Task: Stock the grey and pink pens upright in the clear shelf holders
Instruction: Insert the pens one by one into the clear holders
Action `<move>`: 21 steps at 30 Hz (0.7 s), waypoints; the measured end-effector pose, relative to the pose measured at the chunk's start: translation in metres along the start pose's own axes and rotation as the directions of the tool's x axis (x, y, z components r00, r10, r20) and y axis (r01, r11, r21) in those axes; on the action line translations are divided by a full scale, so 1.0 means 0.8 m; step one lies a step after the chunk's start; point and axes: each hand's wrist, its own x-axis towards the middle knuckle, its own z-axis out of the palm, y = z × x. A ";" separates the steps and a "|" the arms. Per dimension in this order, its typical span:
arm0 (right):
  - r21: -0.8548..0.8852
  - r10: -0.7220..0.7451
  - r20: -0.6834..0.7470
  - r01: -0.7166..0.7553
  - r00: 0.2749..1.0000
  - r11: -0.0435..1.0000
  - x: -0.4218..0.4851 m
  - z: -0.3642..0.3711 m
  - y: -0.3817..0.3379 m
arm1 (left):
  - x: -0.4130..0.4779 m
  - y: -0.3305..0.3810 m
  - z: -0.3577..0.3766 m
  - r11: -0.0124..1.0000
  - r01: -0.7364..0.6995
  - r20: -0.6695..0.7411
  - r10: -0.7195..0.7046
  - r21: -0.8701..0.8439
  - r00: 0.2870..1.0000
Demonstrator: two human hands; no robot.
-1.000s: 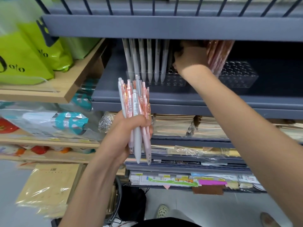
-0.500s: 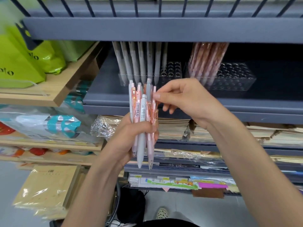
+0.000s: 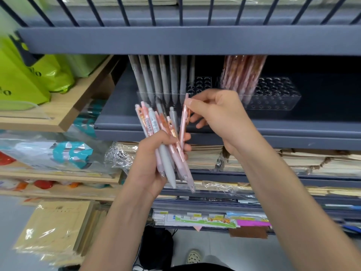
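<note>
My left hand [image 3: 150, 163] grips a fanned bundle of grey and pink pens [image 3: 166, 147], tips pointing down, in front of the grey shelf [image 3: 293, 130]. My right hand [image 3: 220, 114] pinches the top of one pink pen [image 3: 183, 122] at the bundle's right side, pulled a little apart from the others. On the shelf behind, a clear holder [image 3: 201, 85] on the left has several grey pens [image 3: 156, 79] standing upright. A second clear holder [image 3: 277, 94] to the right holds several pink pens [image 3: 242, 73] at its left end.
The upper shelf's front edge [image 3: 175, 40] hangs low over the holders. Green bags [image 3: 29, 79] sit on a wooden shelf at left. Stacked paper goods [image 3: 254, 159] fill the shelves below. Wrapped envelopes [image 3: 52, 227] lie at lower left.
My right hand came back from the pink holder down to the bundle. It now pinches one pink pen and draws it rightward away from the others; the bundle has tilted and fanned out.
</note>
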 end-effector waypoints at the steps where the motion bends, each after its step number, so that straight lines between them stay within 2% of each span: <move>1: -0.005 -0.010 -0.012 0.010 1.000 1.000 -0.001 -0.002 -0.001 | 0.000 0.000 0.001 1.000 -0.020 -0.033 0.020 -0.012 0.999; 8: 0.024 -0.110 -0.066 0.111 0.992 0.993 -0.021 -0.006 -0.005 | -0.002 0.010 0.003 0.980 -0.140 -0.217 0.108 -0.141 0.970; 12: 0.187 -0.154 -0.129 0.177 0.980 0.966 -0.031 -0.005 -0.003 | -0.003 0.018 -0.002 0.975 -0.163 -0.200 0.131 -0.152 0.971; 15: 0.341 -0.173 -0.277 0.265 0.945 0.902 -0.030 -0.019 -0.005 | -0.003 0.024 -0.012 0.968 -0.183 -0.188 0.151 -0.169 0.971; 17: 0.352 -0.167 -0.366 0.303 0.915 0.886 -0.026 -0.029 -0.006 | -0.006 0.025 -0.016 0.967 -0.185 -0.163 0.157 -0.177 0.974; 21: 0.303 -0.179 -0.452 0.338 0.874 0.891 -0.015 -0.035 -0.001 | -0.006 0.021 -0.016 0.976 -0.159 -0.147 0.137 -0.147 0.980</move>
